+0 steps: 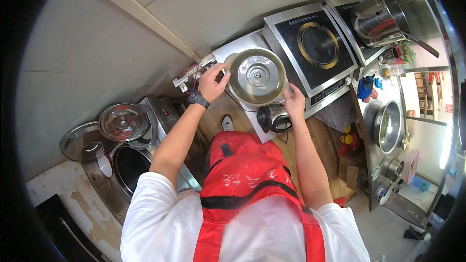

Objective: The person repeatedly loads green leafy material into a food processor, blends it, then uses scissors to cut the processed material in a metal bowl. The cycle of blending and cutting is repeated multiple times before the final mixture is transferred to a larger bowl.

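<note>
A round stainless steel pot (pixel 285 66) stands in front of me, topped by what looks like a shiny metal lid (pixel 257 75) with a small central knob. My left hand (pixel 213 82), a black watch on its wrist, grips the left edge of the pot with fingertips and thumb. Opposite it, my right hand (pixel 294 101) pinches the lower right edge. Just below the pot sits a black and steel electric kettle (pixel 273 118), close to my right wrist. A metal side table (pixel 236 46) lies under or behind the pot.
To the right is an induction cooker (pixel 318 45); beyond it stands a tall steel pot (pixel 380 22) with a long handle. A counter holds a large steel bowl (pixel 389 127). At left are metal lids (pixel 123 122) and an open dark well (pixel 131 169). Wiring and sockets (pixel 187 80) are near my left hand.
</note>
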`<state>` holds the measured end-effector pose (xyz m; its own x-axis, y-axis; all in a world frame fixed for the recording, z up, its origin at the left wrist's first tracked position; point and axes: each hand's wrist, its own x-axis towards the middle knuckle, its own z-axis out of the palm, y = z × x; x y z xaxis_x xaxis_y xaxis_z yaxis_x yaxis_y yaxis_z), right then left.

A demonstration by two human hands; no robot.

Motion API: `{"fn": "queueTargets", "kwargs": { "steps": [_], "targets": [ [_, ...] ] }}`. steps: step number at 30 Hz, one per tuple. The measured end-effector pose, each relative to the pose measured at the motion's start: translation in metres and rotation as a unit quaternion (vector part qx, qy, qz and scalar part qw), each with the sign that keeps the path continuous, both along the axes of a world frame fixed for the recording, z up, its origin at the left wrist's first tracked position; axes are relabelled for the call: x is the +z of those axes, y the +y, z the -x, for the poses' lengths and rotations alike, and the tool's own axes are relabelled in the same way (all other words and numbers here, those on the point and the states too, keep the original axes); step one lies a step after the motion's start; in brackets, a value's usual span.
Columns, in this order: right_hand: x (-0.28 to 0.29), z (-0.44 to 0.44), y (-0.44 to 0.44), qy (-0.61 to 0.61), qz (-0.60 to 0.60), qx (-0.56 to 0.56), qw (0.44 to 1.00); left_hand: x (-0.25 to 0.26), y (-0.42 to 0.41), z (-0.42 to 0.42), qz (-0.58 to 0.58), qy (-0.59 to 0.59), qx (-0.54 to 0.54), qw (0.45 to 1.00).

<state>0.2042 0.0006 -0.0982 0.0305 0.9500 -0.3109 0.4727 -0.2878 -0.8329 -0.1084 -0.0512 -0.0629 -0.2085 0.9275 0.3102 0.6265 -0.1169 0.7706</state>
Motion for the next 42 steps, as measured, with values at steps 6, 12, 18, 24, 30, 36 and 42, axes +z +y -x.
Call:
{"fn": "queueTargets", "kwargs": {
  "steps": [6,12,18,24,30,36,42],
  "targets": [
    [-0.009,0.002,0.011,0.111,0.073,-0.067,0.989,-0.032,0.046,0.002,0.137,-0.111,0.110,0.978],
    [-0.005,0.008,0.015,0.144,0.098,-0.100,0.980,-0.061,0.066,0.012,0.235,-0.342,0.062,0.908],
    [0.016,-0.014,-0.019,0.114,0.012,-0.185,0.976,-0.051,0.054,0.014,0.254,-0.411,0.066,0.873],
    [0.006,-0.042,-0.087,0.148,0.225,-0.322,0.907,-0.044,0.044,0.013,0.266,-0.394,0.077,0.876],
    [-0.004,-0.021,-0.087,0.183,0.254,-0.375,0.873,-0.049,0.053,0.003,0.247,-0.401,0.048,0.881],
    [-0.029,-0.037,-0.104,0.491,0.295,-0.377,0.728,-0.066,0.053,0.005,0.264,-0.518,0.090,0.809],
    [0.079,-0.044,-0.133,0.357,0.092,-0.203,0.907,-0.080,0.053,0.000,0.252,-0.454,0.134,0.844]
  ]
}}
